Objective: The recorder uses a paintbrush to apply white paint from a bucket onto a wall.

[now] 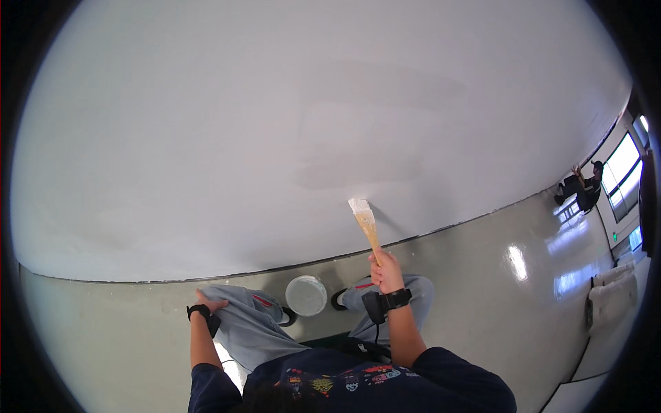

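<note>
My right hand [386, 270] is closed around the wooden handle of a paintbrush [365, 219]. White paint covers the bristles, and their tip meets the white wall [206, 138] a little above its base. A damp, greyish patch [358, 162] shows on the wall above the brush. My left hand [208, 303] lies on my left knee, thumb apart from the fingers, holding nothing; some of its fingers are hidden by the knee. Between my feet stands a round bucket [306, 296] with whitish contents.
A dark, bent seam [172, 281] marks where the wall meets the glossy grey floor [482, 275]. Far to the right another person [586, 189] sits near a bright window [622, 175]. Pale, bulky items [611, 303] stand along the right side.
</note>
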`<state>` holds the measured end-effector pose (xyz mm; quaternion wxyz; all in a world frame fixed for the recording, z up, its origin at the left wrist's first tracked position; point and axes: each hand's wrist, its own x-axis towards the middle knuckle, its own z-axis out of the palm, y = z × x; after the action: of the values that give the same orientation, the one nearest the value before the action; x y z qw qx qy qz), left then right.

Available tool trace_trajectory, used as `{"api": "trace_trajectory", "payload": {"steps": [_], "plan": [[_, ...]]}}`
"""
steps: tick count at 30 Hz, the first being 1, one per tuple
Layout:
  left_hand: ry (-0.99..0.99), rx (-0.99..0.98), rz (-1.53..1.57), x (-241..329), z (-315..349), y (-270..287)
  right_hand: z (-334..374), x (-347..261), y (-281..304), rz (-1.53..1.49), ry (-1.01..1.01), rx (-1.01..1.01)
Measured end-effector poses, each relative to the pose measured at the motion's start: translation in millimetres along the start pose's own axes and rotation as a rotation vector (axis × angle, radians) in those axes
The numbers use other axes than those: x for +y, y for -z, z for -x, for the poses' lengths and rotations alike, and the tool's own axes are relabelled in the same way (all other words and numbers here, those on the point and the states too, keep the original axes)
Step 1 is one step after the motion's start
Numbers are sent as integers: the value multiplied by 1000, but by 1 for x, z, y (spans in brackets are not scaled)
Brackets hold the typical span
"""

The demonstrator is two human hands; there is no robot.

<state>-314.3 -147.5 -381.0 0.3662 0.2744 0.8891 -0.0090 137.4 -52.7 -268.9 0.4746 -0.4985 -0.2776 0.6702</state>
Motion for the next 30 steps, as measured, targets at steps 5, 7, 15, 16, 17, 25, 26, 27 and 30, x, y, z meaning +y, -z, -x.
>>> {"api": "trace_trajectory", "payload": {"steps": [5,7,15,16,17,25,26,27,30], "plan": [[-8,-9,24,1,4,2,13,-55,-13,69,174,58],[-7,-24,29,1,5,3,21,-84,-22,109,314,76],[10,-37,13,2,2,3,25,-106,-24,-77,486,-13],[11,-42,15,-2,-2,2,24,-106,-25,-114,499,-9],[9,-46,10,-4,-6,0,20,-102,-22,-113,498,-3],[0,-30,14,7,10,5,-13,-27,35,-14,148,90],[1,-30,13,5,8,4,-12,-25,36,-9,122,120],[4,-33,18,2,3,3,-12,-25,38,-10,121,120],[4,-41,29,1,1,2,-8,-39,40,154,124,206]]}}
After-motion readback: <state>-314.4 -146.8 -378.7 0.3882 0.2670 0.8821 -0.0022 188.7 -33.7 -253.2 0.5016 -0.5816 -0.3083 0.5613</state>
